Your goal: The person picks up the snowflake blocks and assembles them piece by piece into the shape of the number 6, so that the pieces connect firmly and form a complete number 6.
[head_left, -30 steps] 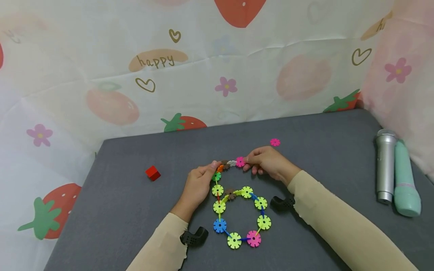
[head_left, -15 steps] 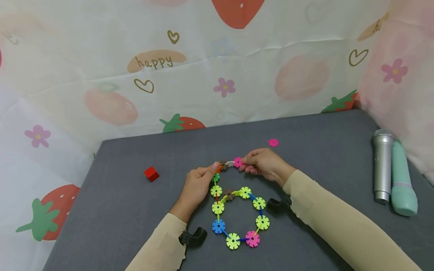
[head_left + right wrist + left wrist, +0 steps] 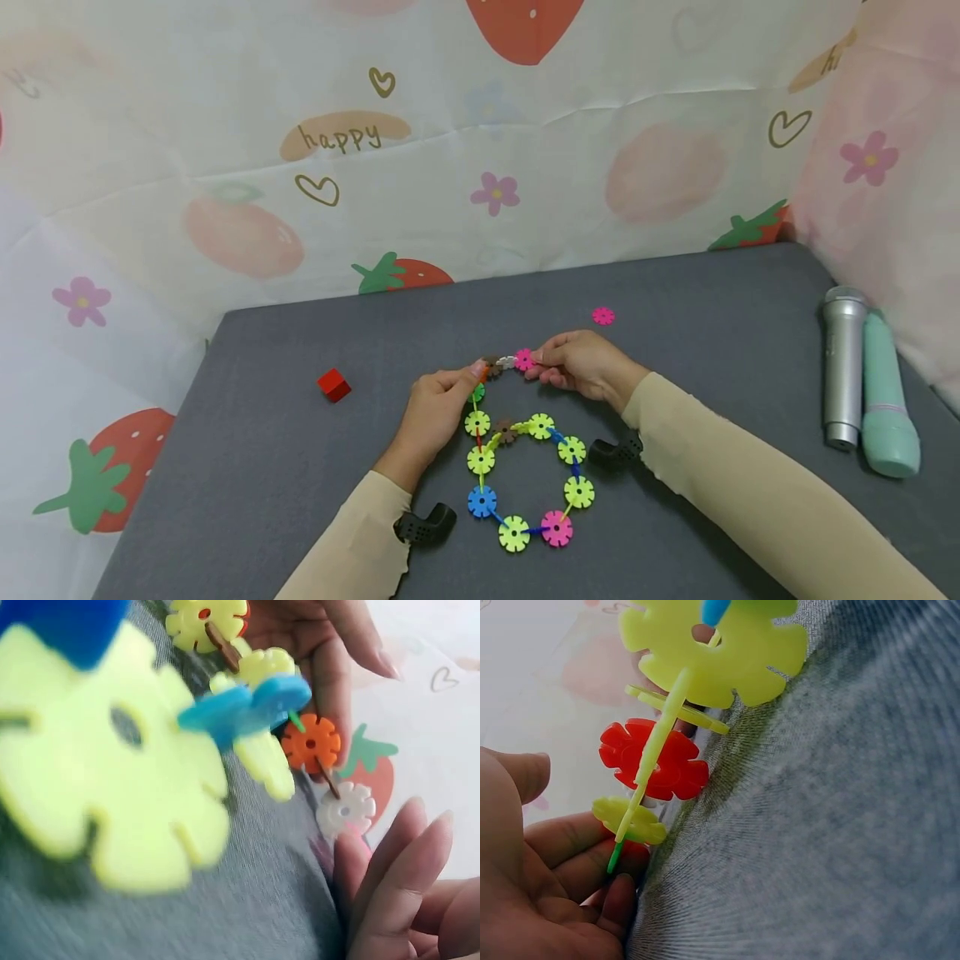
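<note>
A chain of interlocking plastic snowflake discs lies on the grey tabletop, with a closed ring of yellow discs (image 3: 579, 492), a blue disc (image 3: 482, 502) and a lower pink disc (image 3: 557, 528). From the ring's left side a curved tail runs upward through green, orange (image 3: 311, 742), brown and white (image 3: 345, 811) discs. My right hand (image 3: 588, 365) pinches the pink disc (image 3: 524, 359) at the tail's end. Beside the tail's bend, my left hand (image 3: 437, 408) touches the chain with its fingers near the orange disc; the thumb stands apart from them in both wrist views.
A red cube (image 3: 333, 385) lies to the left. One loose pink disc (image 3: 603, 316) is beyond my right hand. At the right edge a silver microphone (image 3: 843, 367) and a mint-green one (image 3: 890, 400) lie side by side. A printed cloth (image 3: 555, 167) hangs behind the table.
The whole head view has shifted slightly. Both hands keep their places on the chain, and no disc has visibly been added or let go.
</note>
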Demonstrator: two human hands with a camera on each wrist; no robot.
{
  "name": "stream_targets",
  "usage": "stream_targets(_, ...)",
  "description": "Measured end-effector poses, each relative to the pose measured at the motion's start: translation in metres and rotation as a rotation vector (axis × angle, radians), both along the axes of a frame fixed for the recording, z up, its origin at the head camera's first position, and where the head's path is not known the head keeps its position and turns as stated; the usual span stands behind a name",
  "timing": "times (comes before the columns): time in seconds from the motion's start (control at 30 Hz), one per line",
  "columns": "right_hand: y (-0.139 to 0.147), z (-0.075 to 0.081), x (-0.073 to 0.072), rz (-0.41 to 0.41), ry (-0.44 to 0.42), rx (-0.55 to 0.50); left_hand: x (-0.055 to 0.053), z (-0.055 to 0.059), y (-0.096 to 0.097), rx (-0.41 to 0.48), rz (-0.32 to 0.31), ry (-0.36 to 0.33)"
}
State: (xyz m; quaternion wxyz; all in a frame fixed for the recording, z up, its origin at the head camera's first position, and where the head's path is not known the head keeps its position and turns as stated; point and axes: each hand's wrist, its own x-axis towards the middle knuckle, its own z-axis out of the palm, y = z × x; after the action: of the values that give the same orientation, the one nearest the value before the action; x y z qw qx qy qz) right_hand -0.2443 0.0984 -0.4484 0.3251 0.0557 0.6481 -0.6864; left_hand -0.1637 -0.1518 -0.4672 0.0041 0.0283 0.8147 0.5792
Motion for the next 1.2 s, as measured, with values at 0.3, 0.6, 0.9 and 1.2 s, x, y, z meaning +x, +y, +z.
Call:
stream_targets(0.3, 0.002, 0.003, -0.008, 0.075, -0.032, 0.062, 0.0, 0.0, 0.0, -0.009, -0.014, 0.016)
stream_targets(0.6, 0.001, 0.005, -0.017, 0.135, 0.005, 0.109, 0.0, -0.001, 0.002, -0.012, -0.012, 0.026)
stream_targets(0.9, 0.0, 0.002, -0.015, 0.138, 0.043, 0.098, -0.002, -0.007, 0.002, -0.034, 0.008, 0.061)
stream_targets(1.2, 0.015, 0.008, -0.007, 0.217, 0.27, 0.215, -0.005, -0.01, 0.0, -0.063, -0.007, 0.089)
